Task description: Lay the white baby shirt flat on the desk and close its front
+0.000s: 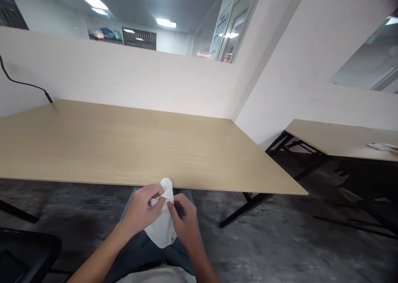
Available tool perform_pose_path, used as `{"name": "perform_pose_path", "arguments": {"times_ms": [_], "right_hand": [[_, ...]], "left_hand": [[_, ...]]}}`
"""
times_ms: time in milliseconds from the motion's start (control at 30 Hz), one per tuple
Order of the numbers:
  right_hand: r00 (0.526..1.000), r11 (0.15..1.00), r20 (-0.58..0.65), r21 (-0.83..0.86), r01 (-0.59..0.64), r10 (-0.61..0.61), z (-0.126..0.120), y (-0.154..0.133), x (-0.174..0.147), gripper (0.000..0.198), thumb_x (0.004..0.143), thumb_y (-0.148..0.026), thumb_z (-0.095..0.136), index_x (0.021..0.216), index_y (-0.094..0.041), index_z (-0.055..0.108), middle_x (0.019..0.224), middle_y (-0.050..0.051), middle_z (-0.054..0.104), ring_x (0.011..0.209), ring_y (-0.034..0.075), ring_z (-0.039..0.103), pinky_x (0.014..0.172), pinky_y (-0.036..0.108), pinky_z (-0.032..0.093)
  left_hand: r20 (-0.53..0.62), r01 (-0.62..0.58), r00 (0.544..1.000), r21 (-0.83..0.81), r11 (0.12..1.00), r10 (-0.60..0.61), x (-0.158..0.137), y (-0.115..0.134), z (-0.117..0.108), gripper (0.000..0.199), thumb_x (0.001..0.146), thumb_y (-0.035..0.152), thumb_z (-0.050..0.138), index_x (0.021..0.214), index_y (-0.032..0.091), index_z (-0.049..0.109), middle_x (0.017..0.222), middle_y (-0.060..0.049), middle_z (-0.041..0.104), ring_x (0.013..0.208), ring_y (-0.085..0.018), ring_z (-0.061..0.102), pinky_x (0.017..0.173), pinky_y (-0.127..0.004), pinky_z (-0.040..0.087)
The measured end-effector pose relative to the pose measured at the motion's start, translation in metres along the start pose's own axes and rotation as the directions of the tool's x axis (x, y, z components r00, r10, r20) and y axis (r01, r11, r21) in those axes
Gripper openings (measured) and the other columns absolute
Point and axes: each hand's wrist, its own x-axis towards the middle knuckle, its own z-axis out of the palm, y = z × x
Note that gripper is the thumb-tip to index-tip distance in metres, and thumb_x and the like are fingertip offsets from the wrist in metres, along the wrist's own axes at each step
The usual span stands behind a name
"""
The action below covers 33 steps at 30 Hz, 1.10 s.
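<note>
A soft white cloth piece (161, 230) hangs between my two hands, just below the front edge of the table (146, 144) and above my lap. Its upper end is narrow and rounded; the lower part is wider. The exact kind of item cannot be made out. My left hand (145, 205) pinches a fold of it near the top, thumb and fingers pressed together. On the other side, my right hand (185, 217) grips its right edge between thumb and fingertips. Parts of the cloth are covered by my fingers.
A black cable (26, 84) comes down the wall to the table's far left. At the left stands a black chair (27, 250). A second table (345, 138) with a pale flat item (384, 147) is at the right. Black table legs (245, 210) show below.
</note>
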Motion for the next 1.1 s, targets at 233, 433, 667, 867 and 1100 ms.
{"name": "perform_pose_path", "arguments": {"times_ms": [233,433,667,867,1100], "right_hand": [[0.976,0.974,-0.110,-0.148,0.172,-0.189,0.003,-0.022,0.013,0.004,0.093,-0.018,0.059,0.091,-0.019,0.063,0.075,0.000,0.054,0.069,0.015,0.051,0.065,0.026,0.040],[0.964,0.946,-0.135,-0.263,0.189,-0.230,-0.001,-0.014,0.023,0.023,0.083,-0.005,0.046,0.087,-0.020,0.062,0.084,0.003,0.060,0.078,0.017,0.056,0.070,0.027,0.042],[0.952,0.892,-0.161,-0.416,0.174,-0.261,-0.036,-0.005,0.021,0.027,0.080,-0.005,0.049,0.097,-0.020,0.064,0.097,0.008,0.061,0.094,0.023,0.056,0.083,0.035,0.047],[0.971,0.839,0.061,-0.493,0.229,-0.230,-0.071,-0.030,0.013,0.023,0.074,-0.007,0.056,0.092,-0.021,0.060,0.088,0.004,0.064,0.086,0.022,0.059,0.077,0.033,0.046],[0.929,0.825,-0.151,-0.522,0.215,-0.338,-0.091,-0.044,0.005,0.031,0.076,-0.008,0.058,0.104,-0.021,0.061,0.102,0.009,0.066,0.100,0.024,0.062,0.090,0.038,0.050]], "left_hand": [[-0.033,-0.075,0.996,0.044,0.996,0.077,0.017,0.032,-0.014,0.015,0.087,0.020,0.054,0.072,0.020,0.053,0.073,0.001,0.057,0.069,-0.013,0.053,0.068,-0.025,0.036],[-0.068,-0.088,0.993,0.157,0.984,0.100,0.026,0.037,-0.035,0.018,0.087,0.024,0.054,0.070,0.020,0.056,0.066,0.002,0.059,0.064,-0.013,0.055,0.064,-0.025,0.035],[-0.289,0.095,0.957,0.318,0.943,0.001,0.024,0.015,-0.097,0.024,0.088,0.039,0.057,0.075,0.021,0.066,0.065,0.003,0.064,0.061,-0.013,0.061,0.061,-0.023,0.038],[-0.306,0.107,0.952,0.357,0.928,0.007,0.021,0.021,-0.102,0.026,0.087,0.039,0.056,0.070,0.020,0.063,0.057,0.005,0.057,0.054,-0.011,0.054,0.058,-0.023,0.036],[-0.230,0.077,0.973,0.334,0.940,0.002,0.014,0.020,-0.100,0.027,0.087,0.041,0.057,0.072,0.020,0.065,0.063,0.005,0.063,0.057,-0.010,0.056,0.059,-0.021,0.038]]}}
